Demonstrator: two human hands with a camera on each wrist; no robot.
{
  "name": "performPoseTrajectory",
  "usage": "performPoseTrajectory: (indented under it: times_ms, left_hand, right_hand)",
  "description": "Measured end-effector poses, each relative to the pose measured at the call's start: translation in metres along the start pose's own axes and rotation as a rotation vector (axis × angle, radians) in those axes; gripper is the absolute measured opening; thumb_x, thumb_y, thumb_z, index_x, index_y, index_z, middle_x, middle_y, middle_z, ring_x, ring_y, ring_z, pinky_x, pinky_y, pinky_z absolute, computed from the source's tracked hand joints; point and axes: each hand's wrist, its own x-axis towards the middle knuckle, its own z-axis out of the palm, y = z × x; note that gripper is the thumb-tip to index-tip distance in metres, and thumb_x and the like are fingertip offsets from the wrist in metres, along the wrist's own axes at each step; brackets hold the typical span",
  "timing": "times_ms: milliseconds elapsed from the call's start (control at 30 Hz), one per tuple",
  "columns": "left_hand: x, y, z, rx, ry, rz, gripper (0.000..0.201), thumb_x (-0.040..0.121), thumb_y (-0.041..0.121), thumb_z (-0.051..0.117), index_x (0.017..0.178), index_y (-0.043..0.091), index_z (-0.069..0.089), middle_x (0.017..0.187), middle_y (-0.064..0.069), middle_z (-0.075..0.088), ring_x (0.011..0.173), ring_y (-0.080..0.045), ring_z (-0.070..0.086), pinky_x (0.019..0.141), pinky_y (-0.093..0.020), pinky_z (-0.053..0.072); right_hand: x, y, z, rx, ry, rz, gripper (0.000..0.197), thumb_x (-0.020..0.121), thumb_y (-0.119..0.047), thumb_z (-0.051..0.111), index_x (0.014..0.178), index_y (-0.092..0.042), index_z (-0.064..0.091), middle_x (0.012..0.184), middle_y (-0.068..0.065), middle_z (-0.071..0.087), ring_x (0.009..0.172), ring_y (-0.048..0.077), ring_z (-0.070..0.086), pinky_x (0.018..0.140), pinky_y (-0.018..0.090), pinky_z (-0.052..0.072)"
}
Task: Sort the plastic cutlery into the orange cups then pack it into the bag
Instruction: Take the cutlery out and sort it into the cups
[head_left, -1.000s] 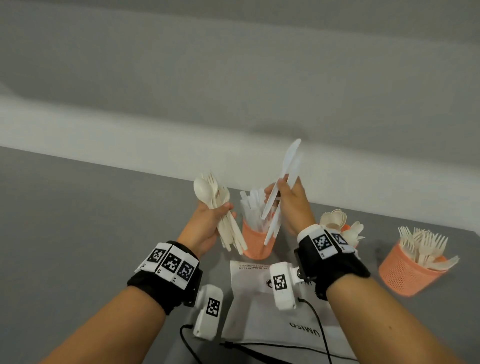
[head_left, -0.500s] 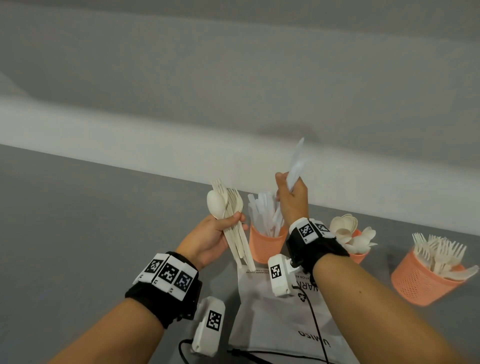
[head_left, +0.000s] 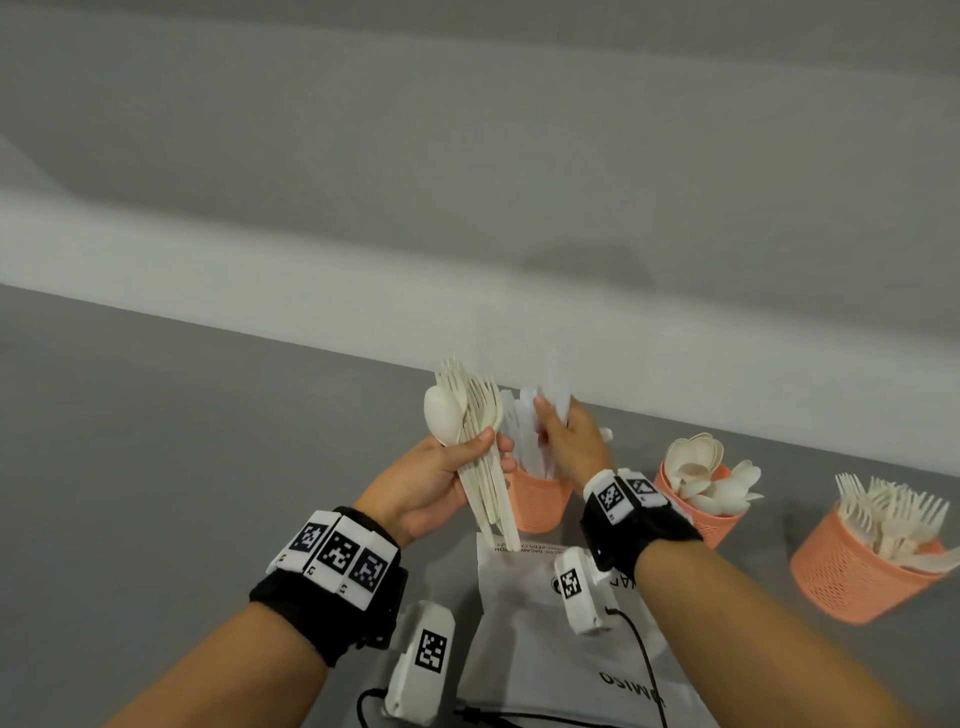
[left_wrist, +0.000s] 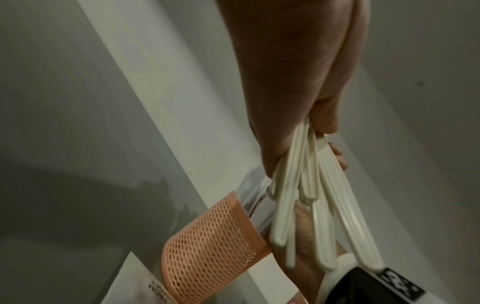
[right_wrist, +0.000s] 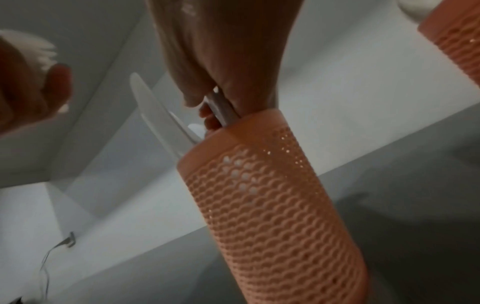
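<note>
My left hand (head_left: 441, 478) grips a bunch of cream forks and spoons (head_left: 475, 431), heads up; their handles (left_wrist: 306, 205) fan out below the palm. My right hand (head_left: 569, 441) holds clear plastic knives (head_left: 558, 397) and has them partly down inside the left orange mesh cup (head_left: 537, 506), where other knives stand. In the right wrist view the fingers (right_wrist: 207, 98) pinch the knife handles (right_wrist: 221, 109) at the cup's rim (right_wrist: 246, 127). A second orange cup (head_left: 711, 519) holds spoons, a third (head_left: 852, 577) holds forks. The white bag (head_left: 545, 639) lies flat below the hands.
The grey table (head_left: 182, 441) stretches to the left. A pale wall ledge (head_left: 260, 291) runs behind the cups. Black cables (head_left: 644, 654) from the wrist cameras trail over the bag.
My right hand has come down from above the cup, lowering the knives into the left cup. My left hand with its bunch has shifted slightly right, closer to that cup.
</note>
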Motion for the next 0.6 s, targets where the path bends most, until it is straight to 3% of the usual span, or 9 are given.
performPoseTrajectory:
  times_ms: [67,133,200,267,333,400,433,533,600]
  left_hand:
    - [0.001,-0.001,0.001,0.013,-0.006,-0.016,0.018,0.092,0.011,0.048,0.088,0.010,0.065,0.074,-0.003,0.070,0.067,-0.013,0.068,0.068,-0.028,0.058]
    - [0.002,-0.002,0.002,0.006,-0.009,-0.028,0.014,0.089,0.012,0.051,0.093,0.009,0.064,0.076,-0.002,0.071,0.068,-0.013,0.068,0.067,-0.027,0.058]
    - [0.003,-0.003,0.006,-0.010,-0.022,-0.037,0.016,0.083,0.015,0.055,0.096,0.009,0.062,0.078,-0.002,0.071,0.069,-0.013,0.068,0.065,-0.027,0.057]
    - [0.006,-0.005,0.009,-0.022,-0.020,-0.040,0.018,0.083,0.013,0.056,0.099,0.008,0.061,0.080,-0.002,0.071,0.070,-0.013,0.068,0.065,-0.028,0.057]
    - [0.007,-0.008,0.013,-0.048,-0.008,-0.033,0.018,0.087,0.010,0.053,0.104,0.006,0.060,0.083,-0.004,0.071,0.072,-0.014,0.068,0.068,-0.030,0.057]
    - [0.008,-0.009,0.019,-0.073,0.006,-0.007,0.021,0.089,0.007,0.052,0.108,0.004,0.060,0.088,-0.008,0.071,0.078,-0.017,0.069,0.070,-0.032,0.058]
    - [0.008,-0.009,0.023,-0.083,0.015,0.008,0.021,0.090,0.005,0.050,0.108,0.002,0.061,0.089,-0.010,0.072,0.079,-0.019,0.070,0.069,-0.032,0.059]
    - [0.009,-0.010,0.035,-0.110,0.032,0.026,0.018,0.093,0.003,0.047,0.102,0.000,0.062,0.086,-0.012,0.073,0.077,-0.020,0.072,0.064,-0.031,0.059]
    - [0.009,-0.011,0.044,-0.097,0.032,0.010,0.019,0.094,0.008,0.048,0.104,0.001,0.062,0.091,-0.014,0.070,0.080,-0.022,0.071,0.067,-0.032,0.059]
  right_hand:
    - [-0.003,0.007,0.000,-0.017,-0.026,-0.019,0.022,0.091,-0.033,0.053,0.105,-0.016,0.052,0.097,0.002,0.060,0.093,0.019,0.060,0.072,0.016,0.045]
    - [-0.004,0.003,-0.002,-0.061,0.022,-0.110,0.027,0.090,-0.030,0.055,0.113,-0.017,0.047,0.106,0.000,0.053,0.098,0.013,0.052,0.076,0.008,0.040]
    - [-0.008,-0.006,-0.007,-0.076,0.129,-0.244,0.030,0.090,-0.026,0.056,0.117,-0.015,0.047,0.107,0.003,0.052,0.098,0.013,0.050,0.081,0.010,0.039]
    - [-0.016,-0.018,-0.011,-0.096,0.214,-0.387,0.027,0.089,-0.025,0.055,0.112,-0.013,0.051,0.105,0.005,0.054,0.095,0.012,0.052,0.081,0.012,0.041]
    - [-0.027,-0.034,-0.016,-0.093,0.201,-0.450,0.016,0.087,-0.024,0.058,0.098,-0.012,0.056,0.096,0.006,0.057,0.085,0.010,0.053,0.073,0.011,0.041]
    - [-0.041,-0.049,-0.020,-0.104,0.054,-0.374,0.018,0.083,-0.028,0.066,0.090,-0.014,0.058,0.087,0.003,0.056,0.075,0.007,0.050,0.068,0.011,0.042]
    - [-0.047,-0.052,-0.023,-0.152,-0.051,-0.294,0.025,0.079,-0.032,0.069,0.094,-0.014,0.058,0.086,0.001,0.055,0.074,0.007,0.050,0.069,0.016,0.044]
    - [-0.057,-0.050,-0.032,-0.348,-0.356,-0.107,0.043,0.078,-0.042,0.069,0.112,-0.019,0.055,0.095,0.002,0.060,0.085,0.016,0.060,0.080,0.033,0.052]
    - [-0.061,-0.047,-0.039,-0.372,-0.428,-0.091,0.040,0.082,-0.040,0.064,0.115,-0.020,0.053,0.103,0.011,0.065,0.093,0.026,0.063,0.086,0.044,0.052]
